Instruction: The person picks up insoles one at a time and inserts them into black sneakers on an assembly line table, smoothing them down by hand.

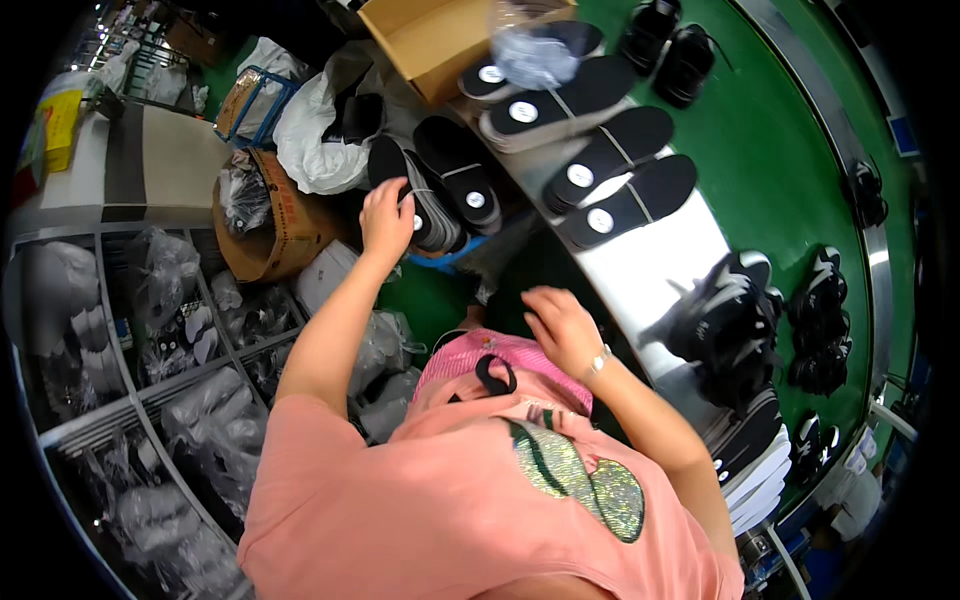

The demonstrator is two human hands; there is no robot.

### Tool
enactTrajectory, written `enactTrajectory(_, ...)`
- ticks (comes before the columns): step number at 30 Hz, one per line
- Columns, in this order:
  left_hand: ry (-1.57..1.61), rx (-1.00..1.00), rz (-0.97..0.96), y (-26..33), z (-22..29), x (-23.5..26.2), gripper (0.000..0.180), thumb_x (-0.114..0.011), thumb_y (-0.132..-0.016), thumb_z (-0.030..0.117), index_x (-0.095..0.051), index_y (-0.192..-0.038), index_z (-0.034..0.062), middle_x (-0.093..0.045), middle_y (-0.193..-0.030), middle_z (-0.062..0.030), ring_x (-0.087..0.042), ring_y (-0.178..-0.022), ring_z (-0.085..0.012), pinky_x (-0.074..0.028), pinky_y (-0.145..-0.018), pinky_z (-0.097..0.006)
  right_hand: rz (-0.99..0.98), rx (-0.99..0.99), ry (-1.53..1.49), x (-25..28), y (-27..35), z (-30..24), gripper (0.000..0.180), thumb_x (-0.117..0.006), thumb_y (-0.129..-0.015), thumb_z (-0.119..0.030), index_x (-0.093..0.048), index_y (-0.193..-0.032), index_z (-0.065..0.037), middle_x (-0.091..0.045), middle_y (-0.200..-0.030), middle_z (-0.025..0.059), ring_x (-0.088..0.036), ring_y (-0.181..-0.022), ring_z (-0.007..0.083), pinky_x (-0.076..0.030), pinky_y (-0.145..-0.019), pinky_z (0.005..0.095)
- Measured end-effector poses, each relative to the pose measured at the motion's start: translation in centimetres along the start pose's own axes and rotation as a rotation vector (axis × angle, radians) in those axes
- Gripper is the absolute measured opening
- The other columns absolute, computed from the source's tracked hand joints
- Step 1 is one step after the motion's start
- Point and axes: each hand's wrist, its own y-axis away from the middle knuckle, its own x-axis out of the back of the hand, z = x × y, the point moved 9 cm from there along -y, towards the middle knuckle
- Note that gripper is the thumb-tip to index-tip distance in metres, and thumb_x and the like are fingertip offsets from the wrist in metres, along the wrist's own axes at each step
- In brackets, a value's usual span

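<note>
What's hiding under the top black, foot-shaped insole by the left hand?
A stack of flat, grey-edged insoles shows beneath it. Their upper faces are covered, so those can't be seen.

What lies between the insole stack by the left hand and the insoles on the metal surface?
In the head view, another banded black insole stack, then a dark gap before the metal surface.

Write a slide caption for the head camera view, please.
Left hand at a stack of black-topped insoles, right hand loosely curled near the metal table, black shoes farther right.

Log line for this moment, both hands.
left hand: at banded insole stack | right hand: no held item visible | bench: insole bundles
</note>
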Motion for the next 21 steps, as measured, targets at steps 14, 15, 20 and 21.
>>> enactTrajectory(14,-0.040,-0.578,-0.212,-9.3,-0.3,-8.9,0.035,-0.044,-0.084,0.031,-0.048,-0.118,0.0223,-0.039,-0.130,-0.0033,-0.030,-0.123,-0.0204,-0.017,-0.100,-0.050,-0.431,0.409,1.043,-13.2,-23.3,4.5,0.018,-0.058,-0.064,-0.016,-0.058,-0.077,-0.005,-0.052,-0.078,0.0070,-0.051,-0.076,0.0211,-0.046,-0.055,0.0283)
enactTrajectory(15,-0.036,-0.579,-0.216,-9.3,-0.4,-9.0,0.035,-0.044,-0.085,0.031,-0.048,-0.118,0.0225,-0.039,-0.130,-0.0030,-0.029,-0.124,-0.0200,-0.017,-0.100,-0.050,-0.436,0.417,1.038,-13.3,-23.4,4.5,0.019,-0.060,-0.062,-0.017,-0.057,-0.077,-0.005,-0.052,-0.078,0.0069,-0.051,-0.076,0.0215,-0.045,-0.058,0.0294)
enactTrajectory(20,0.002,-0.587,-0.198,-9.2,-0.7,-8.8,0.035,-0.044,-0.085,0.030,-0.049,-0.118,0.0218,-0.040,-0.129,-0.0030,-0.030,-0.123,-0.0210,-0.019,-0.100,-0.050,-0.570,0.184,0.374,-12.9,-16.2,1.1,0.015,-0.052,-0.058,-0.021,-0.049,-0.057,-0.006,-0.050,-0.058,0.0128,-0.051,-0.058,0.0298,-0.040,-0.063,0.0398)
enactTrajectory(21,0.011,-0.593,-0.178,-9.3,-0.5,-8.6,0.035,-0.045,-0.084,0.029,-0.049,-0.118,0.0211,-0.041,-0.128,-0.0036,-0.031,-0.122,-0.0220,-0.020,-0.099,-0.050,-0.688,0.086,0.375,-13.4,-12.5,1.6,0.016,-0.050,-0.062,-0.021,-0.051,-0.059,-0.005,-0.053,-0.059,0.0139,-0.053,-0.058,0.0317,-0.042,-0.062,0.0415)
